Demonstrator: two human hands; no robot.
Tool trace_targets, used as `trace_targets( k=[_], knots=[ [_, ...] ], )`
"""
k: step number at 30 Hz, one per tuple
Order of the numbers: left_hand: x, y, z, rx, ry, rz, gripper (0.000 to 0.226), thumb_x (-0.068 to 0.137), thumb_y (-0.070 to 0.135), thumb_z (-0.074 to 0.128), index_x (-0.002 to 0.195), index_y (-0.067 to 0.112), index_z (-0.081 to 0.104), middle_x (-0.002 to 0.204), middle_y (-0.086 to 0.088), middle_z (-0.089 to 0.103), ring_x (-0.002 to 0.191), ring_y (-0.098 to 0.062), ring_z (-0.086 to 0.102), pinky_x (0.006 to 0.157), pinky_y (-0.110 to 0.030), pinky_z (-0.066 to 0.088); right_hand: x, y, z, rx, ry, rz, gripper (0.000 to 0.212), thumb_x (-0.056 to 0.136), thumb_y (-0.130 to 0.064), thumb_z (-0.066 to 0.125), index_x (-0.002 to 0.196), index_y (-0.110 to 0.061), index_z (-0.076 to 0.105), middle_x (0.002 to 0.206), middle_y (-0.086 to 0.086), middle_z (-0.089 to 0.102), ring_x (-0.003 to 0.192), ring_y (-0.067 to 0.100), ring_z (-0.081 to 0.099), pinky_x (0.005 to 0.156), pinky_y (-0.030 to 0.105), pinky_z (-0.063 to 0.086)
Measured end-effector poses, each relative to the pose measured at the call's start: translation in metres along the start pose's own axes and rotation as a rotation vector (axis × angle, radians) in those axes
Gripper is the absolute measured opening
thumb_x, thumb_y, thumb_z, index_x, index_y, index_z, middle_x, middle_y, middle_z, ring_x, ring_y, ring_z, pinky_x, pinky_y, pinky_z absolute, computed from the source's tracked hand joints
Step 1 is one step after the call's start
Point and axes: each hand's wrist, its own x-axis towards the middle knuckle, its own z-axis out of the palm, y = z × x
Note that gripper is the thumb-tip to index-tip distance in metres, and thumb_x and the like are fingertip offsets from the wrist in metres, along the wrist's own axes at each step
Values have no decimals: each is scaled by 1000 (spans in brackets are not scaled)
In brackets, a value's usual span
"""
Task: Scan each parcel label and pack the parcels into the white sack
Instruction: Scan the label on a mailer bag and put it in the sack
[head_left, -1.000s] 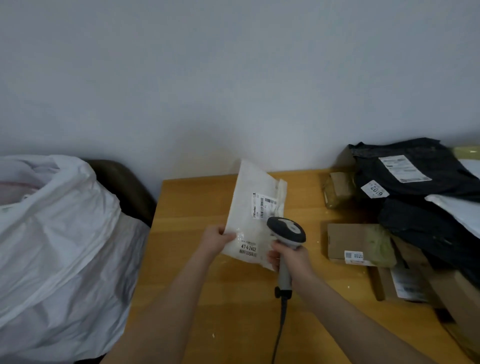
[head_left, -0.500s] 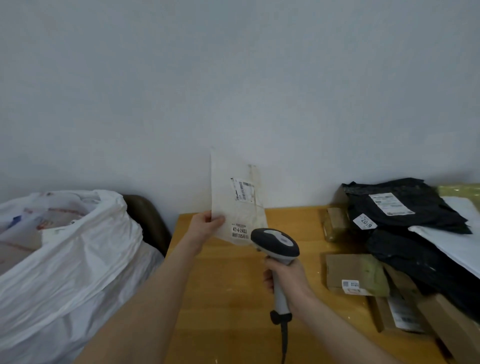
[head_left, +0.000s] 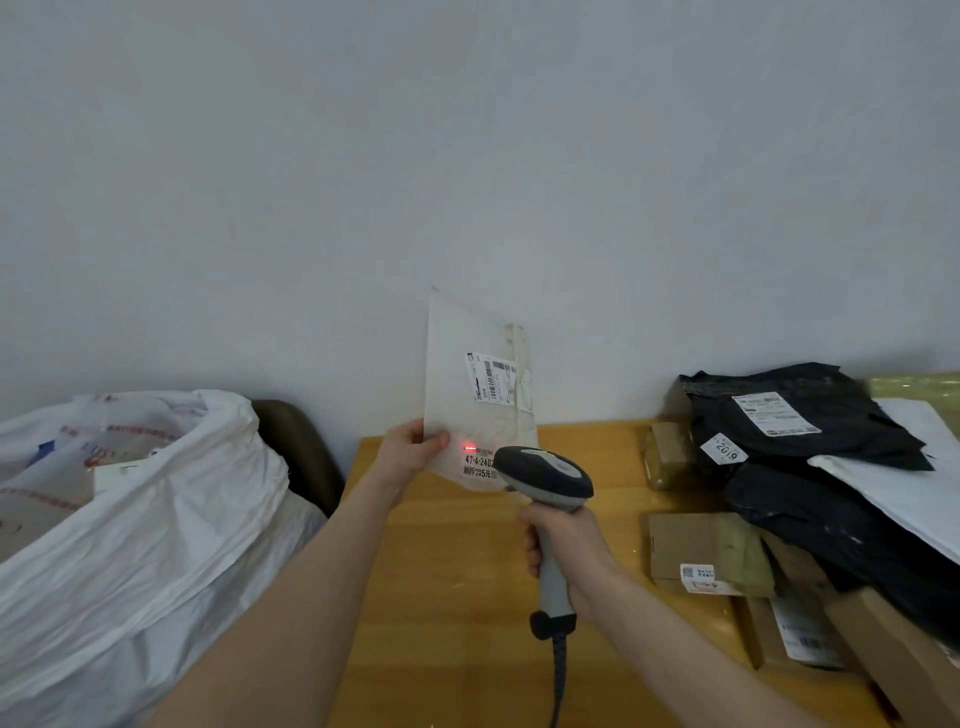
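A flat white parcel (head_left: 470, 384) stands upright above the wooden table (head_left: 457, 597), pinched at its lower left corner by my left hand (head_left: 408, 452). It carries a barcode label near its upper right and a second printed label at the bottom. My right hand (head_left: 563, 540) grips the handle of a grey barcode scanner (head_left: 545, 473) just in front of the parcel's lower right. A red scan light shows on the parcel beside the lower label. The white sack (head_left: 135, 545) stands open at the left, holding several parcels.
Several parcels are piled at the table's right: black poly bags (head_left: 795, 415), a white mailer (head_left: 904, 499) and cardboard boxes (head_left: 701, 551). A dark chair back (head_left: 296, 452) stands between sack and table. The scanner's cable hangs down toward me. A plain wall is behind.
My left hand has lifted the white parcel from lying tilted on the table to upright. The scanner has stayed pointed at it, and a red light now shows on the parcel.
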Motion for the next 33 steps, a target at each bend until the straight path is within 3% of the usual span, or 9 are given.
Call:
trace_targets(
  k=[5, 9, 12, 15, 18, 20, 23, 28, 33],
  knots=[
    [-3, 4, 1, -30, -35, -5, 15, 89, -3, 60, 101, 4, 64, 71, 10, 72, 65, -2, 67, 65, -19, 56, 8, -2, -5, 48, 25, 4, 8, 82, -5, 67, 77, -2, 61, 57, 8, 57, 45, 18, 49, 45, 26, 41],
    [-6, 18, -2, -120, -113, -62, 14, 92, 1, 56, 101, 8, 64, 79, 5, 73, 76, -12, 67, 73, -30, 55, 37, -22, -29, 162, 258, -74, 20, 81, -18, 76, 96, -13, 63, 82, 3, 65, 68, 17, 59, 57, 28, 48],
    [-10, 30, -6, -193, -187, -109, 15, 93, 2, 53, 99, 11, 64, 87, 1, 73, 82, -16, 67, 72, -31, 57, 54, -34, -50, 158, 226, -10, 23, 79, -23, 79, 90, -13, 62, 70, 3, 62, 56, 14, 57, 51, 27, 46],
    [-15, 34, -10, -163, -229, -125, 19, 93, 1, 53, 107, 10, 62, 95, -3, 70, 90, -21, 65, 80, -38, 54, 65, -31, -52, 116, 117, 34, 18, 79, -13, 79, 82, -9, 61, 61, 4, 58, 51, 14, 51, 50, 28, 45],
    [-15, 35, -17, -103, -262, -126, 26, 94, 7, 54, 117, 17, 60, 105, -3, 69, 94, -21, 65, 89, -43, 51, 74, -28, -46, -50, 300, -19, 22, 77, -3, 77, 78, -7, 55, 64, 8, 54, 56, 19, 51, 56, 31, 45],
    [-12, 36, -18, -76, -249, -182, 23, 97, 25, 52, 118, 20, 60, 107, -1, 70, 97, -21, 65, 91, -44, 50, 79, -27, -40, -163, 390, -67, 23, 75, -1, 75, 84, -6, 54, 66, 8, 53, 57, 19, 49, 55, 29, 42],
    [-7, 39, -14, 22, -128, -279, 33, 93, 42, 57, 111, 15, 64, 106, -4, 71, 97, -22, 67, 89, -42, 54, 83, -21, -36, -271, 440, -115, 24, 74, 0, 69, 91, -7, 54, 64, 3, 52, 56, 16, 48, 48, 24, 36],
    [-8, 34, -8, 165, -54, -186, 27, 83, 8, 71, 109, 9, 63, 95, -8, 68, 75, -18, 67, 64, -27, 57, 83, -14, -34, -298, 478, -195, 29, 74, -1, 69, 101, -10, 60, 71, 1, 58, 63, 16, 54, 52, 25, 43],
    [-3, 28, -5, 141, 60, -53, 19, 84, 3, 70, 101, 7, 64, 93, -12, 67, 70, -16, 65, 57, -22, 55, 72, -18, -30, -243, 462, -260, 26, 77, -2, 69, 97, -16, 59, 79, -2, 61, 74, 16, 57, 55, 25, 42]
  ],
)
